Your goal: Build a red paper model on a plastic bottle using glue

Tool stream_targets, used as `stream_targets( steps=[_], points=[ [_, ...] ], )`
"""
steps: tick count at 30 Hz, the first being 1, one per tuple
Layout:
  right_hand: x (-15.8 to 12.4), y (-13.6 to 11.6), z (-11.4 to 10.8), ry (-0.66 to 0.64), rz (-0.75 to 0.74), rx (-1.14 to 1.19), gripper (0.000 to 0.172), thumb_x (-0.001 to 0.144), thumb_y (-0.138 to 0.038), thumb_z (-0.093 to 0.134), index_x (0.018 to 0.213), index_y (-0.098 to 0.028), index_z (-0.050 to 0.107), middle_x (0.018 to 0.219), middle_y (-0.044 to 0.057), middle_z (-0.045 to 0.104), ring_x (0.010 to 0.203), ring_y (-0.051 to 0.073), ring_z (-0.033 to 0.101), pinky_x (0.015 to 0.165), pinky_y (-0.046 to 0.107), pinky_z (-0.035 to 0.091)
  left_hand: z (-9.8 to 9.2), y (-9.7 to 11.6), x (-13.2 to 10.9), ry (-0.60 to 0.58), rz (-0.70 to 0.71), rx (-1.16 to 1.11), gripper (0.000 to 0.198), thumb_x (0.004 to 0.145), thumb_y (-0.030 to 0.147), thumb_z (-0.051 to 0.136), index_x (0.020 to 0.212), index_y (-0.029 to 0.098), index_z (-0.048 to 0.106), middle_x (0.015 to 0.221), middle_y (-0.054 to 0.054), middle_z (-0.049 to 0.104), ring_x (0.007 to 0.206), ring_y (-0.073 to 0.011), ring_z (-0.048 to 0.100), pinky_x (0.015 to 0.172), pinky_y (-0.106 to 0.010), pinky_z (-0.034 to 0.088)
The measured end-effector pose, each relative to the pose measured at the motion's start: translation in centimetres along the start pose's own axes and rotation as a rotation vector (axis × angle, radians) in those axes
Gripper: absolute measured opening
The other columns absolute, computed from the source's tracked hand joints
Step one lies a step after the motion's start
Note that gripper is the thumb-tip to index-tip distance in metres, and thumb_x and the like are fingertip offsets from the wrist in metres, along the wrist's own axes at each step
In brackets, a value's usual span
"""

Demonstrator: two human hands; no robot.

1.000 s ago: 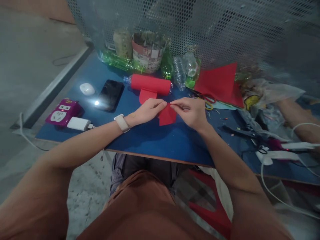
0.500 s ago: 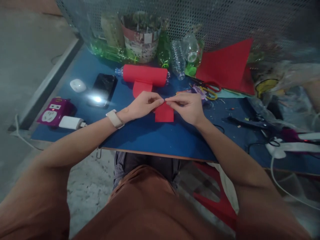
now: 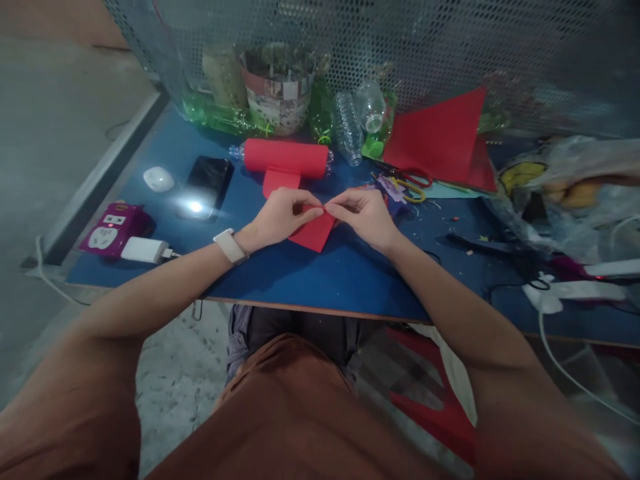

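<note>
A small piece of red paper [image 3: 314, 231] is pinched at its upper edge between both hands, over the blue table. My left hand [image 3: 283, 215], with a pale watch band at the wrist, grips it by thumb and forefinger. Its upper right corner is in the fingertips of my right hand [image 3: 367, 215], and the two sets of fingertips nearly touch. Just behind them lies a clear plastic bottle wrapped in red paper [image 3: 286, 158]. A rounded red paper flap [image 3: 280, 181] sticks out from under it, partly hidden by my left hand.
Scissors with red and yellow handles [image 3: 413, 183] and paper scraps lie right of my hands. Red sheets [image 3: 437, 137], plastic bottles [image 3: 349, 127] and a plant pot [image 3: 277, 100] line the back. To the left are a phone [image 3: 207, 183], a purple socket block [image 3: 113, 230] and a white charger [image 3: 144, 249].
The red paper piece has turned from square-on to slanted, its lower edge swinging left. Both hands stay pinched on it, shifted slightly left. The camera view has tilted a little.
</note>
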State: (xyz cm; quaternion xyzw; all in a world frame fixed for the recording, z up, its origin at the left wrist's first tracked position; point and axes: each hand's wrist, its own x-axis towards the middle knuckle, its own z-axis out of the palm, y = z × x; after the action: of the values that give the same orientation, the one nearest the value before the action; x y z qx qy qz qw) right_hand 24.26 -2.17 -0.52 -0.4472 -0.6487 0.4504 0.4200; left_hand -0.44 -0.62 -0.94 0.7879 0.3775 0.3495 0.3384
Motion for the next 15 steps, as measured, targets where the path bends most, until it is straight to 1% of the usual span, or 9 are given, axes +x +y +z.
stream_targets(
  steps=[3,7,10,12,13,14,15],
  points=[
    [-0.1,-0.1,-0.1,-0.008,0.002,0.032,0.054,0.079,-0.076,0.106,0.089,-0.025,0.089,0.083,0.005,0.085,0.074,0.022,0.077,0.076,0.043,0.074,-0.1,0.1,-0.1,-0.013,0.0,-0.007,0.02,0.106,0.035,0.082,0.109,0.019,0.094,0.101,-0.008,0.092,0.085,-0.0189,0.077,0.077,-0.032,0.056],
    [-0.1,0.4,0.0,-0.008,-0.023,0.021,0.053,0.075,-0.075,0.107,0.087,-0.027,0.09,0.084,0.005,0.087,0.076,0.024,0.079,0.074,0.044,0.073,-0.1,0.2,-0.2,-0.028,-0.001,-0.019,0.021,0.106,0.036,0.081,0.106,0.018,0.093,0.1,-0.009,0.091,0.084,-0.0195,0.078,0.076,-0.033,0.056],
    [0.0,0.7,0.3,-0.022,-0.032,-0.007,0.052,0.078,-0.075,0.105,0.089,-0.027,0.089,0.087,0.006,0.088,0.078,0.025,0.08,0.075,0.044,0.073,-0.1,0.3,-0.2,-0.041,-0.002,-0.015,0.022,0.106,0.036,0.08,0.105,0.018,0.093,0.098,-0.009,0.091,0.082,-0.0187,0.077,0.075,-0.032,0.055],
    [0.0,0.3,-0.1,-0.039,-0.048,-0.089,0.051,0.085,-0.076,0.099,0.091,-0.026,0.089,0.087,0.007,0.088,0.077,0.026,0.08,0.074,0.044,0.072,-0.1,0.3,-0.2,-0.05,0.003,-0.016,0.021,0.106,0.034,0.08,0.105,0.018,0.093,0.095,-0.008,0.091,0.079,-0.0174,0.075,0.073,-0.031,0.054],
    [-0.1,-0.1,-0.7,-0.026,-0.055,-0.172,0.05,0.09,-0.076,0.094,0.091,-0.026,0.089,0.086,0.007,0.087,0.077,0.026,0.08,0.075,0.044,0.071,0.0,0.3,-0.2,-0.055,0.007,-0.018,0.02,0.106,0.033,0.08,0.105,0.018,0.094,0.094,-0.008,0.09,0.078,-0.0168,0.074,0.072,-0.03,0.054],
    [-0.2,-0.6,-1.5,0.002,-0.056,-0.281,0.05,0.095,-0.076,0.09,0.091,-0.026,0.088,0.085,0.007,0.086,0.078,0.027,0.081,0.076,0.045,0.07,0.0,0.2,-0.2,-0.059,0.013,-0.021,0.019,0.105,0.032,0.08,0.105,0.019,0.094,0.093,-0.007,0.09,0.078,-0.0166,0.074,0.072,-0.03,0.054],
    [-0.3,-1.3,-2.6,0.07,-0.054,-0.423,0.051,0.101,-0.075,0.083,0.089,-0.026,0.087,0.083,0.008,0.085,0.079,0.029,0.081,0.078,0.046,0.069,0.1,0.2,-0.2,-0.061,0.018,-0.025,0.018,0.105,0.032,0.08,0.105,0.019,0.094,0.094,-0.007,0.09,0.079,-0.0167,0.075,0.072,-0.03,0.055]
  ],
)
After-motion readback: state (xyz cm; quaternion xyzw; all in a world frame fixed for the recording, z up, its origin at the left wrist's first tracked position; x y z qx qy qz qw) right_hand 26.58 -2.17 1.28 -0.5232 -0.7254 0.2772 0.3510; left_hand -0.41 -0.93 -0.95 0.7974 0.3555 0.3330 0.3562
